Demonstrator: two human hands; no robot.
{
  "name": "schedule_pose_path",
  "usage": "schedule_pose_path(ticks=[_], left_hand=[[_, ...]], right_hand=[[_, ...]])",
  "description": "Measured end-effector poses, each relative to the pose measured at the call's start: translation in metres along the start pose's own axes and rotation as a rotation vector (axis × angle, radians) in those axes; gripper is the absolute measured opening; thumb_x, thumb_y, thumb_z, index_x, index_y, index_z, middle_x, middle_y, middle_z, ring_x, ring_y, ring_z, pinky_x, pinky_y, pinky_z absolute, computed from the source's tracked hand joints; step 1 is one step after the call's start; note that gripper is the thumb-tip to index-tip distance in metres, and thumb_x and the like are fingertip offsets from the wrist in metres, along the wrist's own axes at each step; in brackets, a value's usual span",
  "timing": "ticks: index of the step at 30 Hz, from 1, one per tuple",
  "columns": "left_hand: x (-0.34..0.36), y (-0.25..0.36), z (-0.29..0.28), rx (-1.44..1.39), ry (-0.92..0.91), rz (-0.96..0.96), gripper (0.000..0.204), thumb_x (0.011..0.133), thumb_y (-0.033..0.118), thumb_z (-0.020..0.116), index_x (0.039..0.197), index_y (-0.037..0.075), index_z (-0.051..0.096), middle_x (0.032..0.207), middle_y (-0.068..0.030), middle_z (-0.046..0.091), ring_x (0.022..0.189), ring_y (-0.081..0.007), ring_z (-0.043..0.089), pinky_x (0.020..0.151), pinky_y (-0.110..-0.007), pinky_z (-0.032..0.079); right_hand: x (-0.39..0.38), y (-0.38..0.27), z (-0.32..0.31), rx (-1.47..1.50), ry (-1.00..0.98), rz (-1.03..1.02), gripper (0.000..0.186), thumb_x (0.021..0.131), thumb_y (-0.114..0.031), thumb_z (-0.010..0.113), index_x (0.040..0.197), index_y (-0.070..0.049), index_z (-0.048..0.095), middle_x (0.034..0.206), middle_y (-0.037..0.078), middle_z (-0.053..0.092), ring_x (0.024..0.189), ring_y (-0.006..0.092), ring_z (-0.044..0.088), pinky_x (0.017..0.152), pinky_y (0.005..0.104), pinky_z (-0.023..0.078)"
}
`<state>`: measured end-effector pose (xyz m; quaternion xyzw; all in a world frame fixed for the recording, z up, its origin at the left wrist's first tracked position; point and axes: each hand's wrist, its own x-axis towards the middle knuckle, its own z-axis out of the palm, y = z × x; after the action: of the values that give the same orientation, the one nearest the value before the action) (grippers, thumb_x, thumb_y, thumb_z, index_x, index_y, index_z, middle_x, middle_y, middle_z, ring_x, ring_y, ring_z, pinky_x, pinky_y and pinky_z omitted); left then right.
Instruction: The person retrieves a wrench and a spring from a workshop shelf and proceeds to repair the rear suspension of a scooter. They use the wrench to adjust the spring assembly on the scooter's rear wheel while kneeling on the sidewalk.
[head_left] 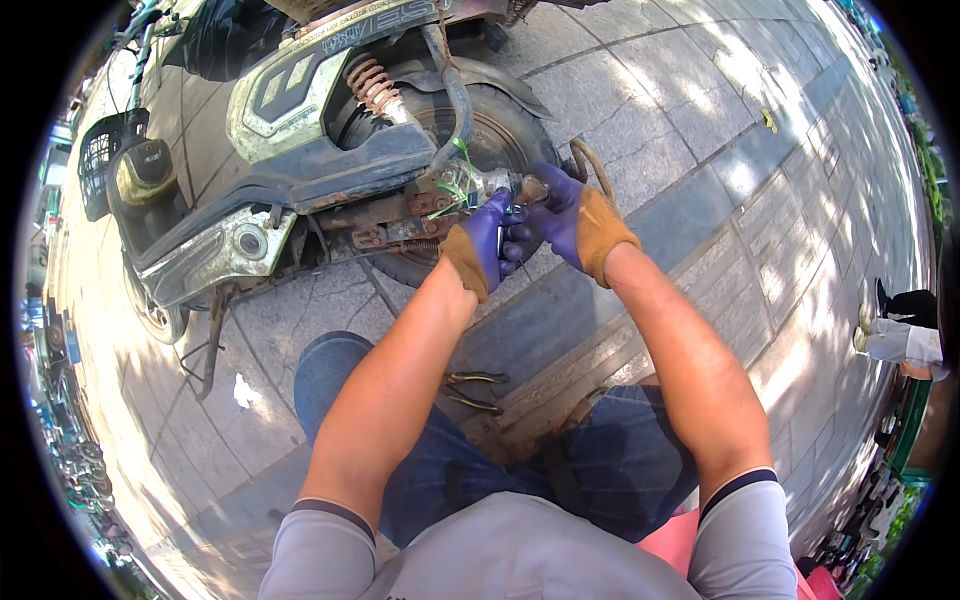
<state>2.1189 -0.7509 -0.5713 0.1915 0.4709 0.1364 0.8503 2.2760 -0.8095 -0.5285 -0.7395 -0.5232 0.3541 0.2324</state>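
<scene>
A worn scooter (340,170) stands across the upper left, its rusty rear end close to me. Both my hands wear purple-and-tan work gloves and meet beside the rear wheel (490,125), next to the hub. My left hand (485,245) is closed, with a small shiny metal piece showing at its fingers; its kind is unclear. My right hand (570,218) is also closed, its fingers curled beside a roundish grey metal part (533,188); what they grip is hidden. Green strands (457,185) hang near the hub, just above my left hand.
Pliers (478,378) with dark and yellow handles lie on the paving between my knees. A rusty coil spring (374,86) and a side stand (212,345) belong to the scooter. A bent brown tube (592,165) sticks out beyond my right hand. Another person's legs (900,340) show at far right.
</scene>
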Motion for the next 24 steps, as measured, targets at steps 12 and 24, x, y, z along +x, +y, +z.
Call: schedule_pose_path(ticks=[12, 24], left_hand=[[0.004, -0.004, -0.005, 0.019, -0.065, 0.037, 0.037, 0.104, 0.05, 0.043, 0.093, 0.02, 0.062, 0.072, 0.0019, 0.057, 0.046, -0.009, 0.044, 0.037, -0.023, 0.028], [-0.028, -0.016, -0.016, 0.314, -0.034, 0.229, 0.029, 0.102, 0.036, 0.056, 0.105, 0.009, 0.066, 0.077, -0.0037, 0.067, 0.05, -0.0111, 0.053, 0.043, -0.025, 0.039]], right_hand=[[0.0, 0.001, 0.012, 0.149, -0.079, 0.005, 0.031, 0.089, -0.016, 0.063, 0.118, -0.013, 0.072, 0.107, 0.016, 0.074, 0.098, 0.0301, 0.071, 0.087, 0.0394, 0.054], [-0.004, -0.025, 0.022, 0.017, 0.145, 0.17, 0.022, 0.087, -0.021, 0.063, 0.102, -0.013, 0.076, 0.094, 0.021, 0.071, 0.089, 0.0397, 0.069, 0.079, 0.0444, 0.055]])
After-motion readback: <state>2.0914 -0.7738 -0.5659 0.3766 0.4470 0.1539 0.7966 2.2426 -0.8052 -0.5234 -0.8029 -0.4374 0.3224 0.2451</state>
